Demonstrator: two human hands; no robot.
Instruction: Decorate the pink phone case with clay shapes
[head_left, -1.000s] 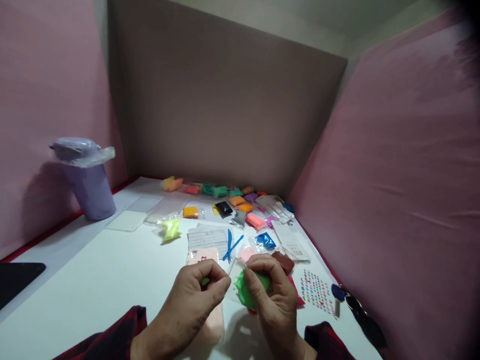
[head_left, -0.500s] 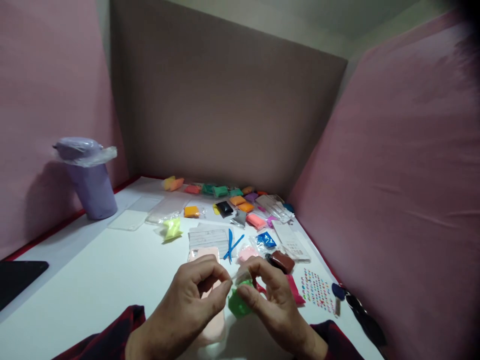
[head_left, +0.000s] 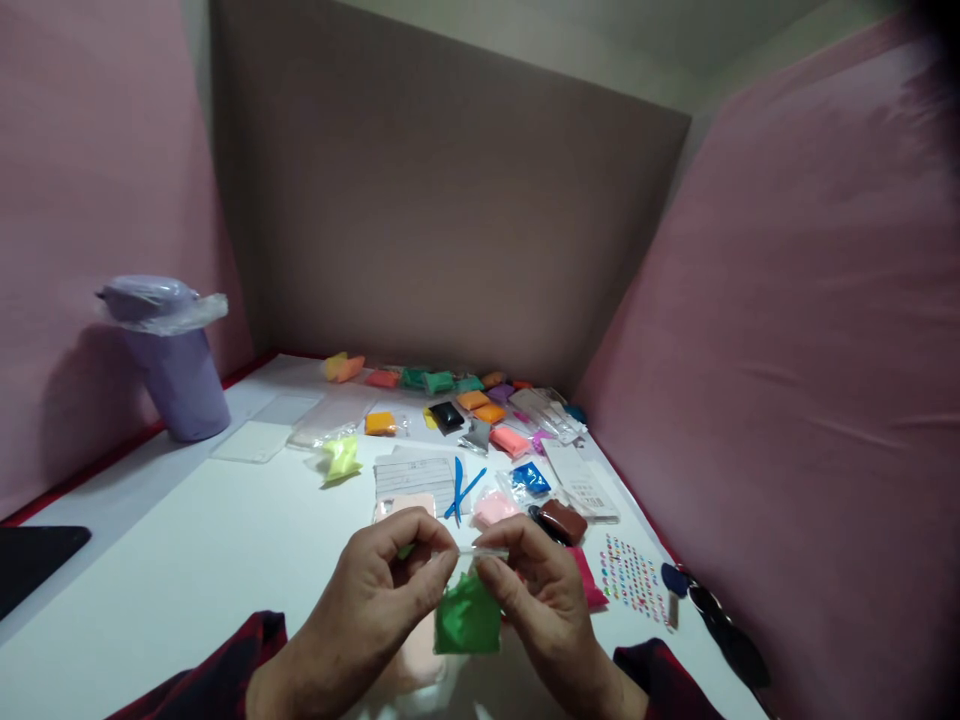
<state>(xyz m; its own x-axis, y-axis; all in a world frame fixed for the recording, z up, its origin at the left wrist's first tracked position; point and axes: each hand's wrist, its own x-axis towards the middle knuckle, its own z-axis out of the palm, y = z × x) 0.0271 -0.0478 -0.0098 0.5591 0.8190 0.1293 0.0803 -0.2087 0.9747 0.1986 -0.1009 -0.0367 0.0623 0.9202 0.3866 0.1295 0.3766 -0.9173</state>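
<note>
A small clear packet of green modelling clay (head_left: 468, 618) hangs between my hands, its top edge pinched from both sides. My left hand (head_left: 386, 590) grips the left end of that edge between thumb and fingertips. On the other end, my right hand (head_left: 544, 595) has the same pinch. Beneath and behind the packet lies a pale pink phone case (head_left: 418, 655), partly covered by my left hand. Just beyond my hands are a light pink clay packet (head_left: 495, 508) and blue plastic clay tools (head_left: 460, 492), crossed on lined paper (head_left: 412, 477).
Several colourful clay packets (head_left: 448, 416) are strewn along the back. A brown packet (head_left: 562, 521) and a sheet of gem stickers (head_left: 634, 580) lie to the right. At far left stand a purple bin (head_left: 180, 380) and a black flat object (head_left: 41, 560).
The green packet has swung round and now hangs flat, facing me. My right hand has shifted its hold onto the top edge, level with my left.
</note>
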